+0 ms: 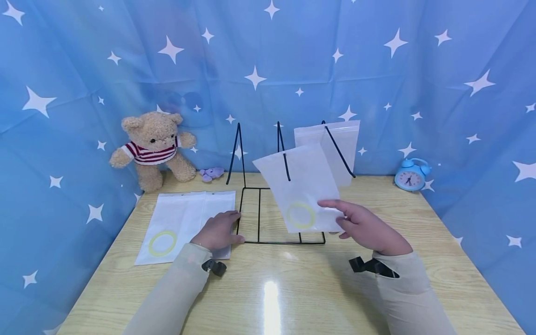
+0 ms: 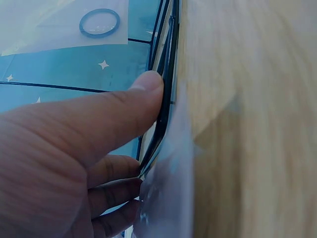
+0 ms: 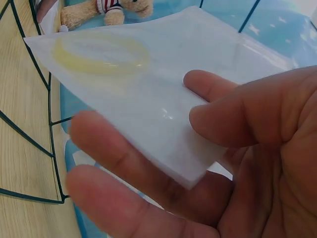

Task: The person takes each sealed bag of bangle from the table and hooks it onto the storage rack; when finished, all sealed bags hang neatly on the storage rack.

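Observation:
My left hand (image 1: 219,230) grips the left side of a black wire rack (image 1: 284,243), its thumb on the wire in the left wrist view. In my right hand (image 1: 368,228), thumb and fingers pinch the lower right corner of a white plastic bag (image 1: 307,186) printed with a pale yellow ring. The bag tilts at the rack's middle upright, whose front prong (image 1: 286,167) passes before its upper part. A second white bag (image 1: 349,144) stands behind the slanting prong of the right upright. Overlapping white bags (image 1: 184,214) lie left of the rack.
A teddy bear (image 1: 152,144) in a striped shirt sits at the back left, beside a small purple toy (image 1: 211,174). At the back right stands a blue alarm clock (image 1: 410,177). A blue star-patterned curtain (image 1: 255,56) surrounds the wooden table (image 1: 314,293).

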Demonstrator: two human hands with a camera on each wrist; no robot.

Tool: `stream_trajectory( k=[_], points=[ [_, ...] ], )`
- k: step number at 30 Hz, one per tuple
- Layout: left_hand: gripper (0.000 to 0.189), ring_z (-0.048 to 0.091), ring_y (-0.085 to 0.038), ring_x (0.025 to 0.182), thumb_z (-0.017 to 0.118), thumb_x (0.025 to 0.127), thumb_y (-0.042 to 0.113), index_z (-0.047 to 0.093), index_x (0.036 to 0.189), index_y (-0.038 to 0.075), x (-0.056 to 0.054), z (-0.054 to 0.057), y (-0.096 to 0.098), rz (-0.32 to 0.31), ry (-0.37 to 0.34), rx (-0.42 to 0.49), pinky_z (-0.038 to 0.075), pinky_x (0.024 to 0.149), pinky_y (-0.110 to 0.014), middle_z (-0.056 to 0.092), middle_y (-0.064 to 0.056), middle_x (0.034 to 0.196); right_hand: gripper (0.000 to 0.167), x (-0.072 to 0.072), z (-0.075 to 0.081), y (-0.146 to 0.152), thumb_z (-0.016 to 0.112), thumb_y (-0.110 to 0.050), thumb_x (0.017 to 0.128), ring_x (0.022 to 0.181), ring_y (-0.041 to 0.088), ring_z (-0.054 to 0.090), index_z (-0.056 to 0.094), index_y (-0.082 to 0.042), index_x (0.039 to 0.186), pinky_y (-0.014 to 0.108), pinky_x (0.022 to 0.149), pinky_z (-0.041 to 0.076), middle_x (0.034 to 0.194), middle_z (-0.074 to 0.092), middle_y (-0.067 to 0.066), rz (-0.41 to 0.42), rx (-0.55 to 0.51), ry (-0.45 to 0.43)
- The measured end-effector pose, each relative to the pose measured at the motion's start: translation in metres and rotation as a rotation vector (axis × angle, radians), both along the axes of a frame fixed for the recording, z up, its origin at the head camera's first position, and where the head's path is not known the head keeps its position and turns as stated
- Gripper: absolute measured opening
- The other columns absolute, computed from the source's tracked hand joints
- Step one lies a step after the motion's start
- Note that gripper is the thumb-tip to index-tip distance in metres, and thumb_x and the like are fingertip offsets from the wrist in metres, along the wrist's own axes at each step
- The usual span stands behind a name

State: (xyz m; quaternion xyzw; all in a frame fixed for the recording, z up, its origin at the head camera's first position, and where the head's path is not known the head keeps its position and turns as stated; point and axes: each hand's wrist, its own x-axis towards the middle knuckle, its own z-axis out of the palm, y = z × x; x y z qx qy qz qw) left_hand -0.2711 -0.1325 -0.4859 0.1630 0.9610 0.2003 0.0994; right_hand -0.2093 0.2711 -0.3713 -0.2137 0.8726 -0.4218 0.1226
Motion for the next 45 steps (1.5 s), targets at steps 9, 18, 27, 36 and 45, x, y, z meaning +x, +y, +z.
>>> stream_trajectory(
  k=[9,18,27,36,45],
  points=[
    [0.084,0.043,-0.038,0.151,0.083,0.091,0.044,0.048,0.159,0.008,0.001,0.001,0.001,-0.004,0.001,0.001,0.038,0.118,-0.062,0.044,-0.013,0.165,0.057,-0.001,-0.002,0.0,0.041,0.002,0.109,0.093,0.026,0.075,0.043,-0.022,0.16,0.036,0.078,0.064,0.15,0.048,0.027,0.013,-0.028,-0.034],
    [0.084,0.043,-0.038,0.151,0.083,0.09,0.044,0.049,0.158,0.008,0.003,0.004,0.001,0.002,0.005,0.01,0.038,0.119,-0.061,0.045,-0.012,0.165,0.062,-0.004,-0.007,-0.008,0.043,0.005,0.108,0.104,0.033,0.072,0.04,-0.023,0.163,0.037,0.081,0.065,0.152,0.048,0.027,-0.004,-0.133,-0.009],
    [0.084,0.042,-0.038,0.151,0.084,0.09,0.044,0.049,0.158,0.008,0.002,0.001,0.001,0.004,0.001,0.012,0.037,0.119,-0.062,0.045,-0.012,0.165,0.065,-0.006,-0.014,-0.014,0.041,0.007,0.107,0.124,0.042,0.067,0.037,-0.023,0.165,0.041,0.092,0.063,0.166,0.034,0.02,-0.006,-0.217,0.014],
    [0.084,0.042,-0.037,0.151,0.083,0.091,0.045,0.048,0.159,0.008,0.002,0.001,0.0,-0.006,0.008,0.005,0.037,0.119,-0.062,0.044,-0.012,0.165,0.069,-0.01,-0.019,-0.015,0.049,0.006,0.107,0.14,0.043,0.055,0.031,-0.022,0.168,0.024,0.103,0.053,0.171,0.028,0.013,0.029,-0.274,0.026],
    [0.084,0.043,-0.037,0.151,0.083,0.091,0.045,0.048,0.159,0.009,0.002,0.001,0.001,0.001,0.005,0.004,0.037,0.119,-0.061,0.045,-0.012,0.165,0.069,-0.014,-0.024,-0.014,0.05,0.0,0.108,0.149,0.044,0.044,0.028,-0.024,0.169,0.026,0.08,0.054,0.175,0.02,0.007,0.003,-0.232,0.058]
  ],
)
